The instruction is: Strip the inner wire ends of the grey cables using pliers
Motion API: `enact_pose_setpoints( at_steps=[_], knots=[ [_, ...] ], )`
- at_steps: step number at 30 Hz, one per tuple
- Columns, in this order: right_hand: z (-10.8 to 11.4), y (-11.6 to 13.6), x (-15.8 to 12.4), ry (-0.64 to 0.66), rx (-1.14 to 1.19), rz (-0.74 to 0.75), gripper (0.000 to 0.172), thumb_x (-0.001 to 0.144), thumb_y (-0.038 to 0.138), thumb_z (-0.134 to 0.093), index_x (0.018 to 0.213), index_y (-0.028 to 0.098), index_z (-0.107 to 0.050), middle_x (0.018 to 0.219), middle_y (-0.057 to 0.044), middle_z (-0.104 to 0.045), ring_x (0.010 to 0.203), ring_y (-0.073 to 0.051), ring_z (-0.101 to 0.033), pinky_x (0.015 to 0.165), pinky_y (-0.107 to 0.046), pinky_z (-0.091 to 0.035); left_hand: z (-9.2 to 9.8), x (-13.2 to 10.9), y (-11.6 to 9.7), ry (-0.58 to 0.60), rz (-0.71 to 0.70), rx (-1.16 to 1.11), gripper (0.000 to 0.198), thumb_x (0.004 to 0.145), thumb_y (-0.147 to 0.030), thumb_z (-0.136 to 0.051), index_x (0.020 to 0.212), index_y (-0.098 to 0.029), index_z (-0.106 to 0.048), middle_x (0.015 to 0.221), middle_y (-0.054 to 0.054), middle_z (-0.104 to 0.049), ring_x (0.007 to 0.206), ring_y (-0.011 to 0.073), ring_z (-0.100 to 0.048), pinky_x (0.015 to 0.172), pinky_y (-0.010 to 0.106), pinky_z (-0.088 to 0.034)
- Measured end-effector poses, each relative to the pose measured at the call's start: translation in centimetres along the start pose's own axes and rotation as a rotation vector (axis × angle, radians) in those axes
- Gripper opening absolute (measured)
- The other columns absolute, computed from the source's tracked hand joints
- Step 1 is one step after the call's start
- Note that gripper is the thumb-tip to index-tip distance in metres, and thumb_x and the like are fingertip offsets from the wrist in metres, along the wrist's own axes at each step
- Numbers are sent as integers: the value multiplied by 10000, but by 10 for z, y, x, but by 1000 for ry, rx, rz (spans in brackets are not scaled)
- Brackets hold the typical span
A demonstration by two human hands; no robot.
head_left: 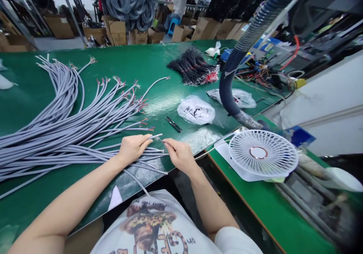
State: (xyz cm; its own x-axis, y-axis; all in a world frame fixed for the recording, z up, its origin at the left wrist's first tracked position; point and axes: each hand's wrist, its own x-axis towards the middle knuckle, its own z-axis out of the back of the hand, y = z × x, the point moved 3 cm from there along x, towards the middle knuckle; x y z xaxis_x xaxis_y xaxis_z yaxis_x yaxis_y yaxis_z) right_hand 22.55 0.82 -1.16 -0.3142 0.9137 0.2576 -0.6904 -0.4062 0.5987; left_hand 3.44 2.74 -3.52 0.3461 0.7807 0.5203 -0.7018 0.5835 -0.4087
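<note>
Near the table's front edge, my left hand (134, 148) is closed around the end of a grey cable (155, 136), pinching it between thumb and fingers. Just to its right, my right hand (179, 154) pinches the thin strands that come out of that cable end. A large fan of grey cables (70, 133) covers the left of the table, many with red and bare wire ends. Behind my hands lies a pair of small black snips (173, 124), next to a clear plastic bag (195, 110) of small dark parts.
A bundle of black wires (195, 67) lies at the back of the green table (136, 57). A ribbed hose (227, 80) arches down at the right, near a white fan (263, 154). Boxes, shelving and people are beyond.
</note>
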Motion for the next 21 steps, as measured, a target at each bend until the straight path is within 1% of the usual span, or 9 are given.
enact_pose_setpoints(
  at_steps=[7, 17, 21],
  knots=[
    [2, 3, 1, 25, 82, -21, 261, 913, 229, -448, 997, 211, -694, 867, -30, -737, 727, -146, -678, 664, -227, -489, 3, 1, -3, 9, -43, 70, 287, 926, -352, -500, 998, -177, -716, 702, 27, -725, 613, 122, -658, 603, 202, -459],
    [1, 1, 0, 20, 144, -58, 268, 906, 257, -448, 976, 203, -701, 756, -23, -709, 659, -140, -640, 609, -219, -461, 3, 2, -4, 1, -71, 122, 290, 930, -356, -490, 971, -177, -714, 741, 38, -744, 637, 134, -675, 610, 217, -466],
    [1, 0, 1, 43, 161, -75, 261, 904, 250, -453, 966, 195, -701, 710, -16, -686, 616, -131, -615, 580, -211, -435, 4, 1, -5, 2, -110, 152, 275, 925, -342, -502, 968, -169, -712, 699, 36, -730, 605, 138, -663, 589, 231, -456]
  ],
)
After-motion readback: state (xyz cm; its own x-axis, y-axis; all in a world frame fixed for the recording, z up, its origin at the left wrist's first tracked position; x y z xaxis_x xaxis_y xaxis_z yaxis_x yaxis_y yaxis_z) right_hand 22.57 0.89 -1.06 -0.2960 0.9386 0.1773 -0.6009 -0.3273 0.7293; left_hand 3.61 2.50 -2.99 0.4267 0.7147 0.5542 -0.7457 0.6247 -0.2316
